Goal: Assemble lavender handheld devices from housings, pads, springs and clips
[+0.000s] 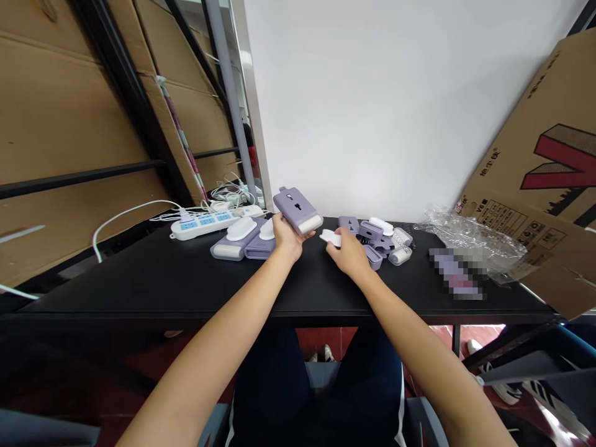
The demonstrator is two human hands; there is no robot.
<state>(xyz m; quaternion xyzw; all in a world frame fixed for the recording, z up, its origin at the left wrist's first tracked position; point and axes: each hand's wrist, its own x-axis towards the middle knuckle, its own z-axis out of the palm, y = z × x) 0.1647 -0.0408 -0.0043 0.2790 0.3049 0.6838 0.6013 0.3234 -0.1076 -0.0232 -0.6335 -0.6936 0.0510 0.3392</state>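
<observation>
Two-handed hold at black table (177, 277)
Left hand (285, 239) grips the purple case (294, 209) in its fingers; right hand (350, 253) pinches the white piece (329, 237).

- Bare worktop (311, 288) lies open between the forearms (242, 298).
- Left: power strip (212, 221) and cases (233, 246) block.
- Right: purple parts (371, 232), then plastic bag (484, 241).
- White wall (372, 112) closes the back.

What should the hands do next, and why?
Perhaps bring the white piece toward the purple case: the right hand holds the first, the left hand the second, and a gap lies between them.
</observation>
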